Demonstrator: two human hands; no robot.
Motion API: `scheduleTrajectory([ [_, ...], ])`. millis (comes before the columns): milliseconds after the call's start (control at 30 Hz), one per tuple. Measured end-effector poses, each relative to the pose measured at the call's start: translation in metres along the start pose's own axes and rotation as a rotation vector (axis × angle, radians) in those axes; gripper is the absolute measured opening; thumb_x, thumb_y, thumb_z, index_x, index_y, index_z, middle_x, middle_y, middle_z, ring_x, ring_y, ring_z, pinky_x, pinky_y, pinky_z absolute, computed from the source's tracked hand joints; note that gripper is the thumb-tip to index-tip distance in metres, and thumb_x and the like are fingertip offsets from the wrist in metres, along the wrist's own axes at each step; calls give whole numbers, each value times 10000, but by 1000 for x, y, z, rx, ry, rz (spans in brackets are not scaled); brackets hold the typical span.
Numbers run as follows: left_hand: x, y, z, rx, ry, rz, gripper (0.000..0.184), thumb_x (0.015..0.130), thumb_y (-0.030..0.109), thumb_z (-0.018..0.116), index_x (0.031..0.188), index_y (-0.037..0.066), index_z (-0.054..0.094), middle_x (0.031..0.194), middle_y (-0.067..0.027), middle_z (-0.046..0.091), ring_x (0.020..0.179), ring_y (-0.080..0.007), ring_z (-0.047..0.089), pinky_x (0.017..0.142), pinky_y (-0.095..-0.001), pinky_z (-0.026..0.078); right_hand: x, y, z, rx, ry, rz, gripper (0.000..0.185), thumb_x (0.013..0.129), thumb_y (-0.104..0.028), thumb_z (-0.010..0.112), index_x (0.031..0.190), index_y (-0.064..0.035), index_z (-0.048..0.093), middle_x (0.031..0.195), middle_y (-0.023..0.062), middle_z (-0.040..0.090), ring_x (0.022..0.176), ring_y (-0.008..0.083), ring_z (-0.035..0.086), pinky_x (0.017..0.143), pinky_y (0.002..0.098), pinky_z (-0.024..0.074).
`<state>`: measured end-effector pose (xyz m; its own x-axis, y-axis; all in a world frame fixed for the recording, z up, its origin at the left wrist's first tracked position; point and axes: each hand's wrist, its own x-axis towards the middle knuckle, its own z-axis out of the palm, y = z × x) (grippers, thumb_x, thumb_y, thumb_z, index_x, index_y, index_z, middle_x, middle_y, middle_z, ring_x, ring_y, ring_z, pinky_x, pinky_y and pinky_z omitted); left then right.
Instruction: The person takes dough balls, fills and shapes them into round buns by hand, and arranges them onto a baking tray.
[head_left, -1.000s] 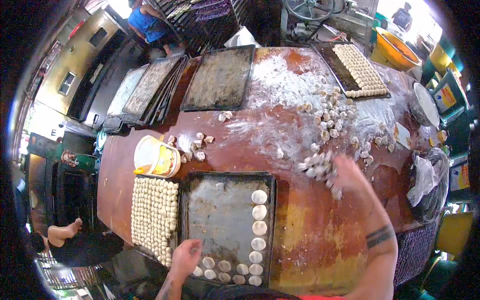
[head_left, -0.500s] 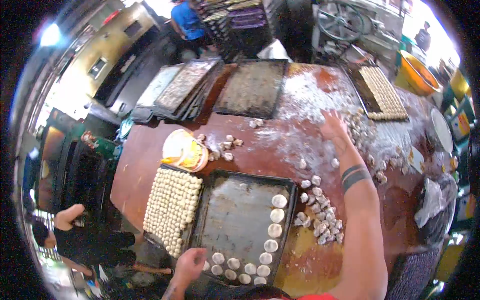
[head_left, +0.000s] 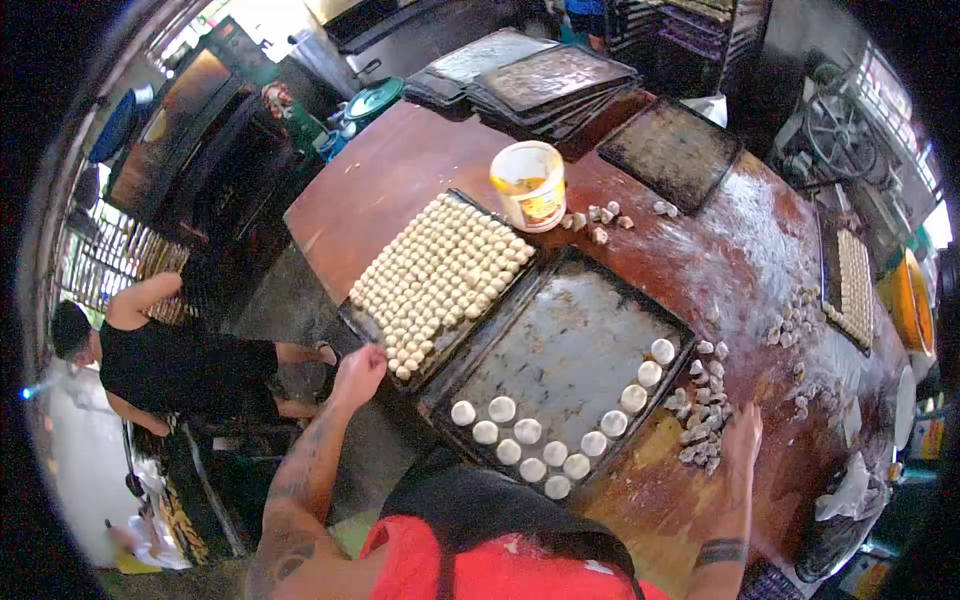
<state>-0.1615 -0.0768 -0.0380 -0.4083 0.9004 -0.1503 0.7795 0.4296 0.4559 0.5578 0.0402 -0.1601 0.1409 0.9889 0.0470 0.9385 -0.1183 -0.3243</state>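
My left hand [head_left: 362, 374] is at the near corner of a tray packed with small dough balls [head_left: 440, 270], its fingers drawn together; whether a ball is between them is too small to tell. Beside that tray lies a dark tray [head_left: 560, 330] with flat white dough rounds [head_left: 527, 431] along its near and right edges. My right hand [head_left: 741, 436] rests over the table just right of a pile of floury lumps [head_left: 703, 420]; its fingers are partly hidden and blurred.
A white bucket [head_left: 529, 187] stands behind the trays. Stacked trays [head_left: 550, 75] and an empty tray [head_left: 672, 150] lie farther back. Another filled tray [head_left: 851, 285] is at the right. A person in black [head_left: 185, 365] is bent over at the left.
The view has swung left. My right hand has come back from the floured middle to beside the near lump pile. My left hand has moved from the rounds' tray to the dough balls.
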Motion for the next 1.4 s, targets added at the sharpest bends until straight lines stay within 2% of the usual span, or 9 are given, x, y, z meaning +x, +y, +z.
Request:
scheduleTrajectory([
  [200,51,17,28,131,-73,193,184,832,137,670,977,26,687,902,-129,720,869,-319,699,763,-446,551,-87,-68,-81,1152,366,387,218,881,-106,661,1074,-25,602,1044,123,616,951,235,612,751,343,503],
  [500,65,14,60,433,-103,585,144,826,160,638,870,37,699,857,-182,666,769,-353,668,730,-459,558,-191,-162,-44,639,220,330,198,896,-166,652,1053,-46,641,959,148,667,887,252,653,758,391,530],
  [567,68,23,67,69,28,609,169,813,174,670,877,26,720,876,-190,695,799,-329,687,748,-435,562,-178,-212,-25,547,80,224,196,900,-179,650,1049,-51,650,941,154,679,873,255,662,760,401,536],
  [633,52,72,52,-409,-105,235,246,795,187,724,938,-13,736,926,-167,737,819,-268,703,748,-377,557,-159,-261,-8,597,21,128,197,903,-192,648,1044,-55,659,922,160,690,859,259,671,762,412,542],
  [700,56,89,79,-789,-301,241,258,801,172,769,983,-7,736,865,-99,742,749,-160,672,706,-324,545,-138,-310,2,759,17,47,194,900,-148,664,1057,-34,655,918,101,679,848,198,643,744,373,533],
  [900,23,134,62,-1246,-924,138,273,906,110,702,1154,2,664,1005,-51,703,840,-145,675,775,-277,569,-132,-448,-45,544,86,-303,188,869,-102,698,1025,-4,658,903,122,678,858,246,655,774,401,533],
  [1067,15,128,44,-1368,-944,60,323,937,138,688,1228,19,617,1091,-56,674,961,-115,652,896,-282,537,-133,-467,-33,337,231,-682,223,842,-88,711,1037,3,654,935,156,659,916,300,648,802,398,532],
  [1233,8,136,-13,-1013,-838,466,342,941,184,698,1213,-7,616,1132,-90,674,984,-148,655,892,-288,527,-131,-458,-52,634,53,-268,335,854,-90,737,1157,11,636,932,85,656,865,179,634,778,317,536],
  [1400,3,152,21,-1558,-979,204,299,908,216,723,1107,-3,684,1069,-100,713,952,-167,668,896,-294,529,-119,-443,-40,1146,-83,-26,251,930,-136,681,1130,3,621,932,38,653,773,116,607,705,278,514],
])
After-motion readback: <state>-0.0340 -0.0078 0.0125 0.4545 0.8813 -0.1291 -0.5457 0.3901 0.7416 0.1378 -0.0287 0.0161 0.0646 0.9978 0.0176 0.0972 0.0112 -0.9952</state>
